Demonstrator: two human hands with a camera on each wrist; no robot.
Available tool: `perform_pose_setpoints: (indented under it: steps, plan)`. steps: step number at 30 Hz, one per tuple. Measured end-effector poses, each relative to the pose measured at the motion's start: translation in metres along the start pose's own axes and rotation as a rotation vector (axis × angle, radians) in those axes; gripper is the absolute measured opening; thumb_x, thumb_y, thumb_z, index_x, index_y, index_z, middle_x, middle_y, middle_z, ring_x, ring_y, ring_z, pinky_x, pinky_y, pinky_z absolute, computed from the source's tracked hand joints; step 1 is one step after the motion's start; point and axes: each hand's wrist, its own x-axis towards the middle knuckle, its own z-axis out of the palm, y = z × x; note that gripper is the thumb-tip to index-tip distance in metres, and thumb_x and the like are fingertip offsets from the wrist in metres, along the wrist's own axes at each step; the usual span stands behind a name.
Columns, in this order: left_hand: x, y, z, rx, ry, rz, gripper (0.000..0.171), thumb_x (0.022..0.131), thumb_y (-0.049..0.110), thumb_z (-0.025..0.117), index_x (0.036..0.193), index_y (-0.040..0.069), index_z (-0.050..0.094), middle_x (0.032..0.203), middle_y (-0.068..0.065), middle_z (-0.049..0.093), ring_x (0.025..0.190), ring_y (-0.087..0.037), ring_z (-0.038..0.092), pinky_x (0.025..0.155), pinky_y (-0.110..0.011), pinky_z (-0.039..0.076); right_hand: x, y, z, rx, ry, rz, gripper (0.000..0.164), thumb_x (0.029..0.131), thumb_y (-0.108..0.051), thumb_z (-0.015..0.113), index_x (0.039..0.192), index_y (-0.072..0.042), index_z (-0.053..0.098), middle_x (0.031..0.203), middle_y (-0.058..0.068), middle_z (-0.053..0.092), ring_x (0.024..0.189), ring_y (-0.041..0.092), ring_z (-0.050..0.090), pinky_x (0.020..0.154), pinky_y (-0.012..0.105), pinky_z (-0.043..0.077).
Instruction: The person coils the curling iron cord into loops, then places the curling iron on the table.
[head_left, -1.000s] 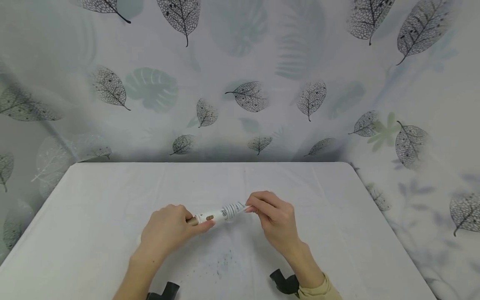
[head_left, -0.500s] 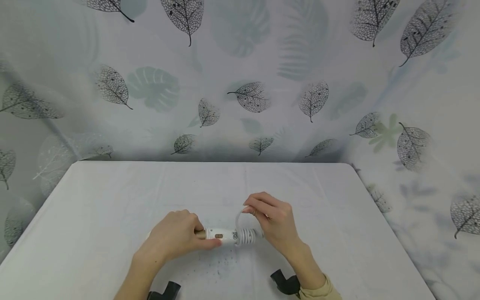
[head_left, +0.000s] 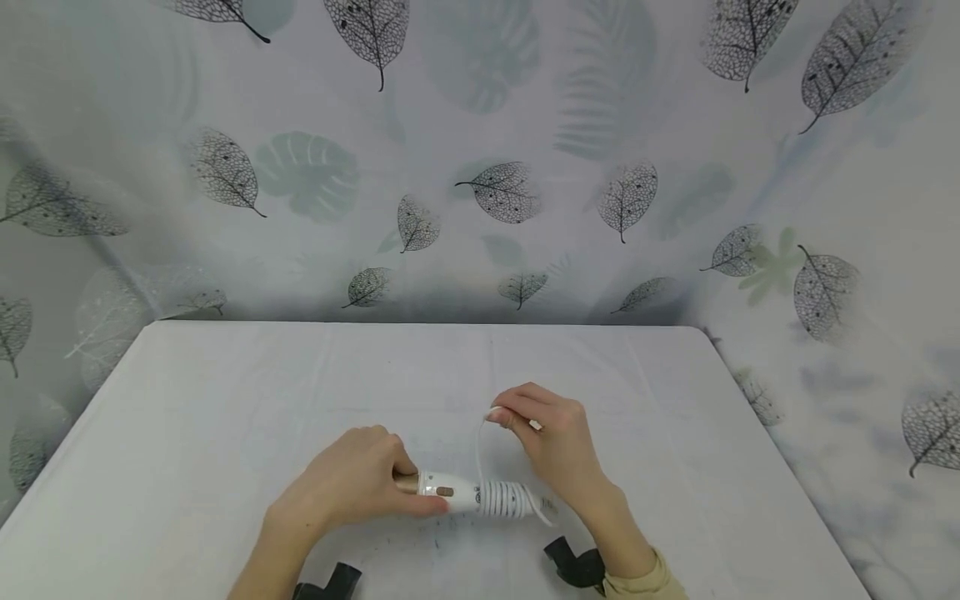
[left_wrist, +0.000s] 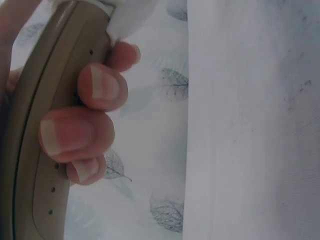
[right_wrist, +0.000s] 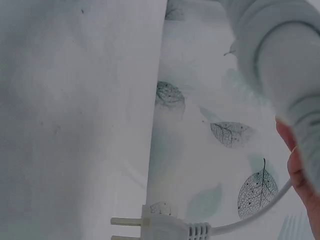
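My left hand [head_left: 360, 479] grips a hair straightener by its gold-brown body [left_wrist: 55, 100], fingers curled over the row of small holes. The straightener's white handle [head_left: 457, 492] points right, with a brown switch on it and white cord [head_left: 504, 499] wound in several turns round it. My right hand [head_left: 551, 433] pinches the free stretch of cord between thumb and fingertips, above and right of the coils. From those fingers [right_wrist: 297, 167] the cord runs to a two-pin plug [right_wrist: 167, 227] in the right wrist view. The blurred handle [right_wrist: 285, 55] fills that view's upper right.
A white cloth covers the table [head_left: 300, 367], with small dark specks near the handle. Two black elbow-shaped pieces [head_left: 573, 562] show by the wrists at the bottom. Behind the table hangs a leaf-print curtain [head_left: 450, 125].
The straightener has come down and right, from slanting upward to nearly level. My right hand has drawn the cord from the handle's far end up in a loop over the coils.
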Motion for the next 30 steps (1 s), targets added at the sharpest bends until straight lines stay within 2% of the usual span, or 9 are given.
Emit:
perform_pose_setpoints:
  steps: [3, 9, 14, 18, 21, 23, 27, 30]
  plan:
    - [-0.0014, 0.0011, -0.0041, -0.036, 0.002, 0.040, 0.044, 0.074, 0.069, 0.074, 0.052, 0.034, 0.058, 0.045, 0.021, 0.025, 0.046, 0.003, 0.021, 0.043, -0.020, 0.020, -0.0012, 0.0044, -0.0031, 0.007, -0.006, 0.059, 0.013, 0.076, -0.003, 0.082, 0.086, -0.009, 0.076, 0.084, -0.003, 0.071, 0.065, 0.006, 0.060, 0.062, 0.015, 0.048]
    - [-0.0022, 0.0018, -0.0074, -0.073, 0.040, 0.148, 0.039, 0.078, 0.066, 0.073, 0.057, 0.035, 0.062, 0.045, 0.025, 0.029, 0.045, 0.010, 0.019, 0.042, -0.017, 0.022, -0.0027, 0.0081, -0.0059, 0.083, -0.035, 0.173, 0.008, 0.082, -0.006, 0.078, 0.086, -0.012, 0.075, 0.077, -0.003, 0.069, 0.065, 0.011, 0.063, 0.061, 0.018, 0.048]
    - [-0.0016, 0.0038, -0.0040, -0.045, 0.113, 0.228, 0.040, 0.079, 0.062, 0.075, 0.055, 0.036, 0.056, 0.048, 0.026, 0.024, 0.048, 0.012, 0.015, 0.042, -0.012, 0.017, -0.0028, 0.0082, -0.0073, 0.159, -0.030, 0.251, 0.010, 0.081, -0.004, 0.078, 0.086, -0.011, 0.074, 0.076, -0.002, 0.070, 0.067, 0.011, 0.065, 0.064, 0.022, 0.051]
    - [-0.0012, 0.0053, -0.0033, -0.019, 0.176, 0.287, 0.046, 0.079, 0.060, 0.076, 0.054, 0.033, 0.048, 0.051, 0.025, 0.020, 0.050, 0.013, 0.011, 0.044, -0.011, 0.013, -0.0027, 0.0080, -0.0073, 0.183, -0.031, 0.301, 0.011, 0.079, -0.003, 0.079, 0.086, -0.011, 0.074, 0.078, -0.002, 0.071, 0.068, 0.011, 0.066, 0.065, 0.024, 0.053]
    - [0.0001, 0.0041, -0.0034, -0.036, 0.244, 0.350, 0.048, 0.079, 0.057, 0.078, 0.055, 0.031, 0.046, 0.053, 0.023, 0.020, 0.051, 0.013, 0.011, 0.045, -0.010, 0.011, -0.0026, 0.0073, -0.0072, 0.182, -0.052, 0.339, 0.009, 0.082, -0.005, 0.078, 0.087, -0.011, 0.075, 0.078, -0.003, 0.071, 0.068, 0.011, 0.067, 0.065, 0.025, 0.053]
    - [0.0008, 0.0017, -0.0039, -0.056, 0.287, 0.368, 0.050, 0.078, 0.056, 0.079, 0.056, 0.030, 0.044, 0.054, 0.021, 0.020, 0.052, 0.012, 0.012, 0.046, -0.010, 0.011, -0.0021, 0.0075, -0.0069, 0.170, -0.060, 0.344, 0.007, 0.083, -0.006, 0.077, 0.087, -0.011, 0.075, 0.077, -0.002, 0.071, 0.068, 0.011, 0.067, 0.064, 0.025, 0.052]
    - [-0.0001, -0.0020, -0.0069, -0.117, 0.339, 0.349, 0.042, 0.076, 0.054, 0.082, 0.060, 0.031, 0.051, 0.055, 0.022, 0.024, 0.052, 0.012, 0.015, 0.046, -0.010, 0.014, -0.0008, 0.0070, -0.0066, 0.124, -0.065, 0.338, 0.004, 0.085, -0.008, 0.076, 0.088, -0.009, 0.076, 0.076, -0.002, 0.071, 0.067, 0.012, 0.068, 0.062, 0.025, 0.050]
    - [-0.0004, -0.0024, -0.0082, -0.137, 0.377, 0.357, 0.029, 0.075, 0.051, 0.085, 0.069, 0.032, 0.063, 0.054, 0.024, 0.037, 0.051, 0.014, 0.022, 0.045, -0.008, 0.019, -0.0006, 0.0034, -0.0062, 0.127, -0.082, 0.334, 0.004, 0.086, -0.006, 0.075, 0.089, -0.006, 0.075, 0.076, -0.001, 0.071, 0.066, 0.013, 0.068, 0.059, 0.024, 0.050]
